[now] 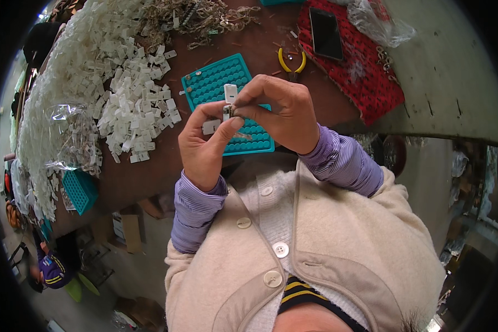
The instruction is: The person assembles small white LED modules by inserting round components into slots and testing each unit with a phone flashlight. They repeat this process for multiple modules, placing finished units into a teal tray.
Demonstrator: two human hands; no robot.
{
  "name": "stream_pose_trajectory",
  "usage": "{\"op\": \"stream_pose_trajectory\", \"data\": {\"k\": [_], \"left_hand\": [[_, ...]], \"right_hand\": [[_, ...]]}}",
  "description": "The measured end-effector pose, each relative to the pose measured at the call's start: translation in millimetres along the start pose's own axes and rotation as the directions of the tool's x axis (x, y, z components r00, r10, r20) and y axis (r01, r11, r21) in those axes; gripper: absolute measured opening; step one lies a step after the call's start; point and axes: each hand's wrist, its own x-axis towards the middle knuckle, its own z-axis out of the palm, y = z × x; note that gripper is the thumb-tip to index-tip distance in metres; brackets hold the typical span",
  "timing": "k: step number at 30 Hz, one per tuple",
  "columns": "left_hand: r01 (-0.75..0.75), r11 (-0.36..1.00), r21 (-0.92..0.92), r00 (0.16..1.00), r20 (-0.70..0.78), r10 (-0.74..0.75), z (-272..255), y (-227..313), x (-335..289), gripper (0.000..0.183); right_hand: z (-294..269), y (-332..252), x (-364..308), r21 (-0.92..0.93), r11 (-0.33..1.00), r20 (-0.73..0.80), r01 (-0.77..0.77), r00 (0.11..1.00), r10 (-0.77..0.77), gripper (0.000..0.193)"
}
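My left hand (pixel 202 152) is closed round a small white plastic casing (pixel 231 93), holding it upright over a teal tray (pixel 218 74). Its upper part looks like a raised lid; something small and dark or metallic shows in the lower part, too small to name. My right hand (pixel 286 113) pinches at the casing's right side, thumb and fingertips together, and whatever sits between them is hidden. Another white piece (pixel 209 126) shows by my left fingers. Rows of rounded pockets cover the tray, with a few small metal parts near its left edge.
A large heap of white casings (pixel 141 102) spreads over the table's left. Tangled wires (pixel 205 19) lie at the back. To the right are yellow-handled pliers (pixel 293 66), a dark phone (pixel 326 34) and a red cloth (pixel 371 91). Another person (pixel 54 271) is at far left.
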Motion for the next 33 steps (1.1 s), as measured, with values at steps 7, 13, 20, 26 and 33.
{"op": "stream_pose_trajectory", "data": {"k": [7, 13, 20, 26, 33], "left_hand": [[0.048, 0.999, -0.019, 0.999, 0.022, -0.048, -8.5, -10.6, -0.6, 0.023], [0.261, 0.947, -0.186, 0.950, 0.221, -0.218, -3.6, -2.4, 2.3, 0.027], [0.095, 0.995, -0.006, 0.985, 0.144, -0.093, 32.4, -8.2, 8.3, 0.025], [0.278, 0.954, -0.112, 0.955, 0.134, -0.263, 76.9, -14.2, 26.7, 0.014], [0.564, 0.800, -0.203, 0.785, 0.432, -0.444, 89.1, -27.7, 55.9, 0.017]], "right_hand": [[1.7, 4.6, -5.0, 0.022, 0.997, -0.144, -0.073, 0.987, 0.076, 0.022], [-13.6, 3.3, -10.6, -0.125, 0.992, -0.002, 0.001, 1.000, -0.001, 0.016], [-35.2, 1.4, -23.7, -0.174, 0.985, -0.135, 0.000, 0.991, -0.024, 0.021], [-62.5, 12.4, -38.3, -0.340, 0.922, -0.193, 0.186, 0.946, -0.262, 0.024], [-96.2, 23.4, -53.9, -0.490, 0.860, -0.187, 0.145, 0.946, -0.266, 0.021]]}}
